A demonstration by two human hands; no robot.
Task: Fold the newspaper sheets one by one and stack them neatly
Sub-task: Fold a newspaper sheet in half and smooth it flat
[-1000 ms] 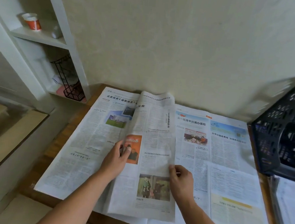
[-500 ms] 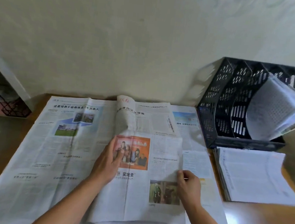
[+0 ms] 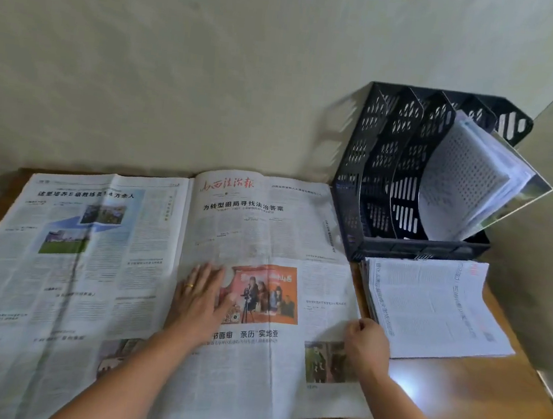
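My left hand (image 3: 201, 295) flat, fingers spread, pinning newspaper sheet (image 3: 260, 276) on table (image 3: 486, 415) so fold stays aligned. My right hand (image 3: 368, 345) pinches sheet's right edge, steadying it beside folded stack (image 3: 429, 306).

newspaper (image 3: 143, 273) spread on table (image 3: 472, 411), folded stack (image 3: 429, 306) to its right, file rack (image 3: 410, 176) behind the stack

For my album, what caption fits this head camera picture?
Left hand presses flat on the newspaper while right hand pinches its edge.
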